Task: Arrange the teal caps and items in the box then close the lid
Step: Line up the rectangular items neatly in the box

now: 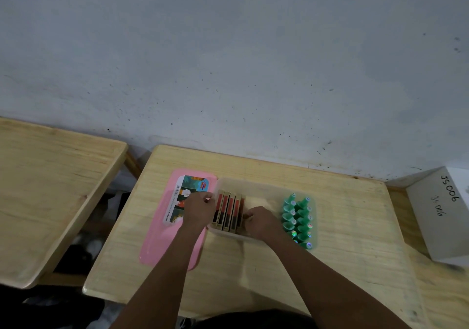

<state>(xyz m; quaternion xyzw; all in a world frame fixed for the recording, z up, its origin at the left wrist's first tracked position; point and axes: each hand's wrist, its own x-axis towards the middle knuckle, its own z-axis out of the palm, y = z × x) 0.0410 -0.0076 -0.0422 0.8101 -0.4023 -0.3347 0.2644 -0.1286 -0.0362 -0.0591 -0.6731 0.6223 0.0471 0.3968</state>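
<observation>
Clear plastic box (253,185) sits open, thin red-and-black packs (228,212) upright at its left, teal-capped bottles (299,217) in two rows on the right, pink flat lid (162,242) lying beside it.

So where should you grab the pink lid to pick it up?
Take the pink lid by its near short edge, coming from the person's side. It lies flat on the table, that end is bare, and the left hand covers part of the far end.

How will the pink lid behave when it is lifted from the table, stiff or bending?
The pink lid looks like thin, flat moulded plastic, so it is probably light and may flex a little if raised by one end. It lies flat on the table, so fingers must likely catch its rim. Its smooth surface may be somewhat slippery.
</observation>
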